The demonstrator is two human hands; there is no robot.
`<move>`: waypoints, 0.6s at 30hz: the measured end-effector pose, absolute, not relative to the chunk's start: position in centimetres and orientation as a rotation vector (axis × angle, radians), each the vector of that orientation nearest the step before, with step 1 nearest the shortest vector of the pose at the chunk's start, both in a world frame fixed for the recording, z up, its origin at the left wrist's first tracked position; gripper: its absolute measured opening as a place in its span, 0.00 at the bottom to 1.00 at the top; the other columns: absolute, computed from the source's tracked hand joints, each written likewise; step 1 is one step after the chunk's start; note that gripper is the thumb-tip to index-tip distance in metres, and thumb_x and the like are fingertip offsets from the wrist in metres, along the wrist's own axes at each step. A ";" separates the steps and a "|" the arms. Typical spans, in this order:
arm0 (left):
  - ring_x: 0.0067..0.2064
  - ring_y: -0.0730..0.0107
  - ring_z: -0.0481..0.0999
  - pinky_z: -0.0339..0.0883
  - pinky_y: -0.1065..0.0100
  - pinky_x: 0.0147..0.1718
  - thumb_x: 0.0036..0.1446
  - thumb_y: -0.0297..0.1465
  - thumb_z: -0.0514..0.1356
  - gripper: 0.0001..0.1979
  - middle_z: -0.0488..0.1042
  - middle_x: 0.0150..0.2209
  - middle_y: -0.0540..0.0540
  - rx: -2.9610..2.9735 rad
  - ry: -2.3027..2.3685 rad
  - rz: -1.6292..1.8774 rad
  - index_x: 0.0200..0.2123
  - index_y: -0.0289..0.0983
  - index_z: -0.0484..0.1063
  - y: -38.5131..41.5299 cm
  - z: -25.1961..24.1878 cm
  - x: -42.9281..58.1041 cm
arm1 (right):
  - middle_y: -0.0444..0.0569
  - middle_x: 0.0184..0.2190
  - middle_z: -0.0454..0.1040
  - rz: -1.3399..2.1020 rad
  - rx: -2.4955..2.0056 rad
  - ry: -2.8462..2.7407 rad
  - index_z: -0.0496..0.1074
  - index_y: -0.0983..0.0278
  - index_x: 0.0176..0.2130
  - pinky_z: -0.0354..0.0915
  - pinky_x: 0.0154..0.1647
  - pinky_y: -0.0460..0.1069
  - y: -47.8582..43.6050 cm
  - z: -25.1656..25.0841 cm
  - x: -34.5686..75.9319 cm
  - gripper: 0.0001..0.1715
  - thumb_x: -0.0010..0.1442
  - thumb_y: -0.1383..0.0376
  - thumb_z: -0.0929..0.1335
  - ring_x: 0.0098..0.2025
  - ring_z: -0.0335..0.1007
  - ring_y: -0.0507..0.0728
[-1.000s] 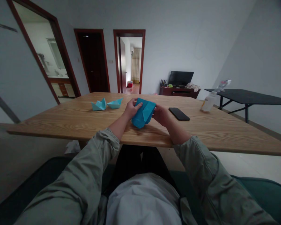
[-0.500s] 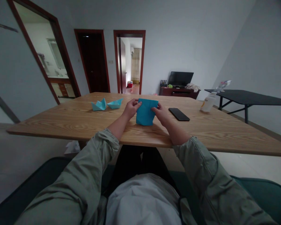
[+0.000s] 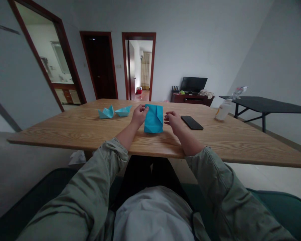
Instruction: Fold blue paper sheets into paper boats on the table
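A creased, folded blue paper (image 3: 154, 119) is held up just above the wooden table, near its front edge. My left hand (image 3: 139, 114) grips the paper's upper left side, thumb in front and fingers behind. Just off the paper's right edge is my right hand (image 3: 172, 119), its fingers slightly curled and apart, with nothing in them. Two folded light-blue paper shapes, one with a tall point (image 3: 106, 112) and one like a boat (image 3: 123, 111), rest on the table to the left.
The wooden table (image 3: 230, 144) spans the view. A black phone (image 3: 192, 122) lies right of my right hand, and a clear spray bottle (image 3: 223, 109) stands farther right. Beyond are a black table (image 3: 273, 104) and a television (image 3: 194, 84) on a cabinet.
My right hand has let go of the blue paper and sits slightly to its right. The paper has moved a little left and shows a different face with a folded flap.
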State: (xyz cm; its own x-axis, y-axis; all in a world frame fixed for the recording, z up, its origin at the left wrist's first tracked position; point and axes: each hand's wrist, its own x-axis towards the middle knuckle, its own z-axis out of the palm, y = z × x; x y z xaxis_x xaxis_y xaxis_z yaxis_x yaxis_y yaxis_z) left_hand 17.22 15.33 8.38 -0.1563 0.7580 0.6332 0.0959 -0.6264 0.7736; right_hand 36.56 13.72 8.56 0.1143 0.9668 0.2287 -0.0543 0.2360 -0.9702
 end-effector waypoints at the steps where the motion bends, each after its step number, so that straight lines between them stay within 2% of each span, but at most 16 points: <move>1: 0.27 0.77 0.67 0.60 0.75 0.26 0.55 0.39 0.60 0.12 0.72 0.27 0.52 1.631 0.962 1.834 0.37 0.36 0.71 15.4 8.4 17.2 | 0.43 0.29 0.70 0.976 -1.051 -1.158 0.65 0.60 0.34 0.68 0.30 0.48 13.7 8.5 36.6 0.10 0.47 0.68 0.64 0.29 0.68 0.52; 8: 0.28 0.75 0.68 0.62 0.73 0.28 0.56 0.40 0.60 0.12 0.72 0.28 0.51 1.627 0.975 1.846 0.36 0.36 0.71 15.6 8.2 17.1 | 0.44 0.27 0.73 1.198 -0.922 -1.259 0.68 0.61 0.32 0.71 0.36 0.52 13.8 8.3 36.7 0.09 0.47 0.69 0.64 0.29 0.72 0.54; 12: 0.32 0.72 0.71 0.66 0.71 0.33 0.60 0.39 0.57 0.12 0.73 0.31 0.49 1.677 0.998 1.794 0.40 0.36 0.71 15.6 8.1 17.3 | 0.46 0.32 0.77 1.293 -0.756 -1.341 0.72 0.62 0.34 0.71 0.43 0.54 13.2 8.4 36.4 0.11 0.48 0.69 0.65 0.35 0.75 0.55; 15: 0.42 0.69 0.74 0.68 0.67 0.43 0.62 0.35 0.54 0.17 0.74 0.44 0.45 1.752 1.026 1.811 0.53 0.39 0.65 15.6 8.0 17.4 | 0.47 0.39 0.78 1.351 -0.628 -1.455 0.74 0.61 0.38 0.69 0.49 0.56 12.5 8.5 36.2 0.15 0.49 0.69 0.65 0.42 0.75 0.56; 18: 0.55 0.67 0.69 0.62 0.63 0.55 0.64 0.35 0.51 0.25 0.66 0.58 0.43 1.976 1.081 1.811 0.63 0.43 0.53 15.4 8.0 17.5 | 0.47 0.44 0.77 1.350 -0.610 -1.560 0.74 0.61 0.40 0.67 0.52 0.56 11.9 8.6 35.9 0.14 0.51 0.66 0.67 0.45 0.74 0.56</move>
State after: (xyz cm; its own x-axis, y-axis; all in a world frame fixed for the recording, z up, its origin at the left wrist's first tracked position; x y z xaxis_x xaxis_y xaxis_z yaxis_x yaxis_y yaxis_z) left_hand 17.45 15.40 7.97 -0.0485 0.6592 0.7504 0.3475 -0.6932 0.6315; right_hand 35.92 11.89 8.58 -0.4235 0.8432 0.3311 -0.2065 0.2660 -0.9416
